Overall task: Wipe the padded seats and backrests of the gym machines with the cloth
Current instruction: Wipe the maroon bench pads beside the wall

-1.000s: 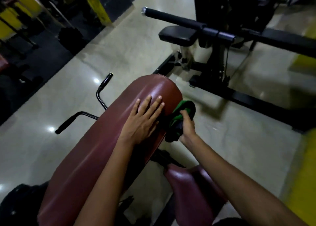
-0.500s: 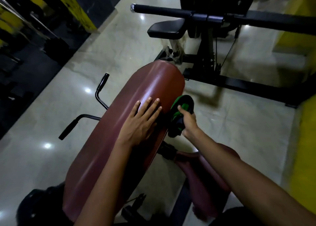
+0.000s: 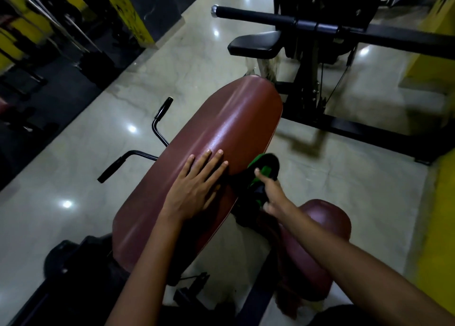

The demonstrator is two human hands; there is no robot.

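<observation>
Since the earlier frames we have slid our right hand (image 3: 270,195) and the cloth (image 3: 264,175) down the right edge of the backrest (image 3: 221,138), away from its rounded top end, while our left hand (image 3: 197,185) has stayed flat on the pad.

Right hand: fingers curled round the bunched green-and-black cloth, thumb on top, pressing the cloth against the side edge of the maroon backrest. The cloth lies between that edge and our palm; its lower folds are dark and hard to make out.

Left hand: fingers straight and slightly spread, palm down, resting on the upper face of the backrest just beside the cloth.

Below our right forearm we see the maroon padded seat (image 3: 317,227) of the same machine, apart from the cloth. Two black handles (image 3: 138,153) project from the left side of the backrest over the pale glossy floor (image 3: 73,153).

Further out stands a black machine (image 3: 312,62) with a black pad (image 3: 256,44) and a long grip bar (image 3: 253,16). Yellow pillars (image 3: 125,8) stand at the upper left.
</observation>
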